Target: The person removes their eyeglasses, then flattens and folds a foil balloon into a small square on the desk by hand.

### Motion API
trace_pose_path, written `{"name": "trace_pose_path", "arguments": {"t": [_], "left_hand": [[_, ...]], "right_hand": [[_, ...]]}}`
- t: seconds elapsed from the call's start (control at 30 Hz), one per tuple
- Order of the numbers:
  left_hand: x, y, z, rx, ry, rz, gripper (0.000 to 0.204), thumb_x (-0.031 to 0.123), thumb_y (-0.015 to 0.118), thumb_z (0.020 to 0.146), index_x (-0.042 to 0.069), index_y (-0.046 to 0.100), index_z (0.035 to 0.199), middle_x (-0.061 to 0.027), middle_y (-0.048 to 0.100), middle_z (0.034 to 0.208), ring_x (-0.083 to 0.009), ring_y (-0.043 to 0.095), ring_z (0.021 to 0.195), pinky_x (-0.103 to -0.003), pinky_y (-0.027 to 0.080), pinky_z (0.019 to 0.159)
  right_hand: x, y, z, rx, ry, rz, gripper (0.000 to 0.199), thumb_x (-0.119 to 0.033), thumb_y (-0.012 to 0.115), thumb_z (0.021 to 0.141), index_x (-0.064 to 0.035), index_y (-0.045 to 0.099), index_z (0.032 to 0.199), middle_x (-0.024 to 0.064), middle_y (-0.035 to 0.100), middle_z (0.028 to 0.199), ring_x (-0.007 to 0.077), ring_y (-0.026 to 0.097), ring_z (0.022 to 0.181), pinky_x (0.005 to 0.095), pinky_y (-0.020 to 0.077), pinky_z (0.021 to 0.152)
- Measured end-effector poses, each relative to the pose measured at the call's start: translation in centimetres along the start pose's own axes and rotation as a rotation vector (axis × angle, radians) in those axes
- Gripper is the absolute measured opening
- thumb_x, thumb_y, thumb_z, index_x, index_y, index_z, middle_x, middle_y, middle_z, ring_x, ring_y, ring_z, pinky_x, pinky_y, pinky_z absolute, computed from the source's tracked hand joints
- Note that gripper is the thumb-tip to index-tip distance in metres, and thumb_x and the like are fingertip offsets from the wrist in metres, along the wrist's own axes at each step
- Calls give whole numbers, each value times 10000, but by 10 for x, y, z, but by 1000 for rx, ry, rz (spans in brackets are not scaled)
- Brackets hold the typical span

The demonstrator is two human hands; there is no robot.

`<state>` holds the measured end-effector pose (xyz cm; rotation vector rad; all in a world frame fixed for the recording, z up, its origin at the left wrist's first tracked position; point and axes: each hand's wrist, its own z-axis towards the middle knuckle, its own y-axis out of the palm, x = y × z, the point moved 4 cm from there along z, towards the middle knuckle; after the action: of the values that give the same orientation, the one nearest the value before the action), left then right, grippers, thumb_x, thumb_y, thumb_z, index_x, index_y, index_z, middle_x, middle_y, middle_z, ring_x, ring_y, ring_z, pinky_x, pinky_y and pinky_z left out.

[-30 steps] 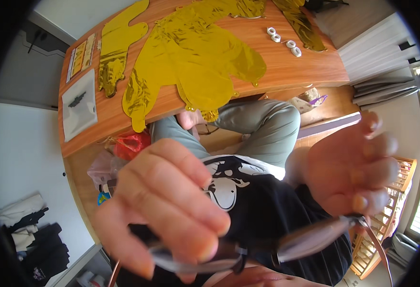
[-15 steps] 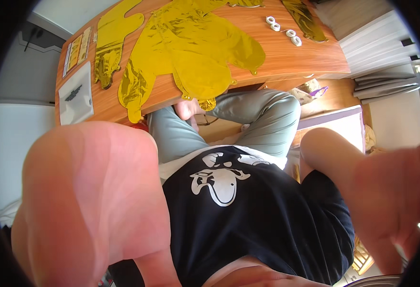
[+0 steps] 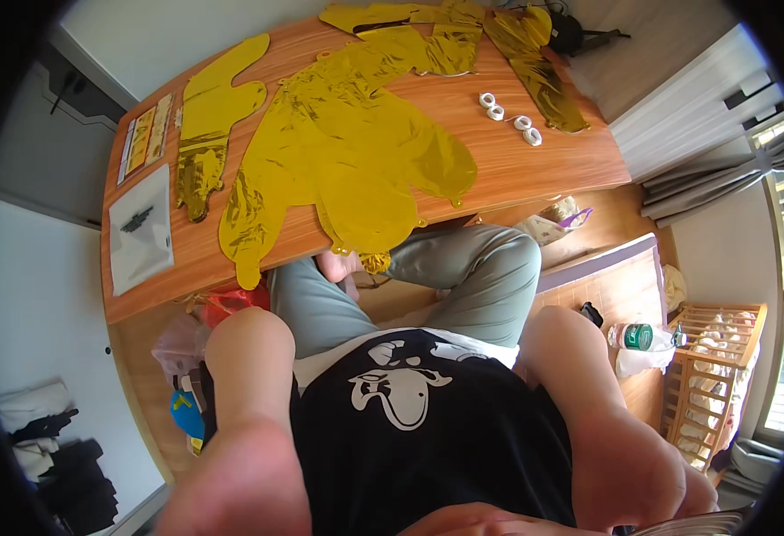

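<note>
Both forearms raised close to camera; left hand (image 3: 240,500) and right hand (image 3: 651,487) cut off at lower edge, grip of each cannot be told. Beyond the knees, gold foil balloons (image 3: 347,152) lie flat on the worktop (image 3: 535,170); white tape rolls (image 3: 510,119) beside them.

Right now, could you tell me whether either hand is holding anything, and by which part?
It cannot be told: both forearms rise toward the camera and the left hand and right hand are cut off at the lower edge.
</note>
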<state>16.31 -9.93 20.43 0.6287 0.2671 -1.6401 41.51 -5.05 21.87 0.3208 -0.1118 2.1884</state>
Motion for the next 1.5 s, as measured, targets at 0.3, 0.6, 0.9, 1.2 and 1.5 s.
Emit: {"name": "trace_pose_path", "arguments": {"t": [0.3,0.6,0.9,1.2,1.5], "left_hand": [[21,5,-82,-613,-54,-40,222,164,741,902,91,674,1101,-67,711,1038,-214,707,988,-365,567,848],[-80,-164,-155,-1239,-1114,555,304,290,729,933,98,714,1168,-73,716,1126,-245,693,1056,-393,559,919],[-129,-255,-273,-1421,-1594,1036,862,679,505,1003,60,385,1590,-194,409,1625,-357,369,1519,-506,308,1243],[-116,-256,-285,-1460,-1666,938,978,696,553,968,55,250,1641,-200,362,1650,-332,274,1565,-534,156,1290],[-114,-256,-281,-1393,-1643,939,971,653,624,945,70,272,1637,-215,375,1639,-331,285,1563,-577,36,1287]], "right_hand": [[9,-27,-41,-726,706,1397,386,-321,527,1093,-14,665,1281,143,611,1417,323,597,1293,514,453,1105],[-18,-99,-122,-606,1028,1314,372,-279,642,1049,19,715,1258,157,740,1239,347,601,1338,503,322,1203],[178,-51,-224,-927,1326,-320,333,-216,720,948,-64,715,1244,192,660,1332,386,601,1263,450,483,1067],[249,-39,-286,-1226,1124,-717,513,-365,704,950,-110,608,1385,165,546,1482,420,423,1438,553,333,1209],[280,-35,-304,-1250,1079,-740,538,-428,676,963,-112,595,1390,142,554,1471,400,410,1453,562,297,1229]]}}
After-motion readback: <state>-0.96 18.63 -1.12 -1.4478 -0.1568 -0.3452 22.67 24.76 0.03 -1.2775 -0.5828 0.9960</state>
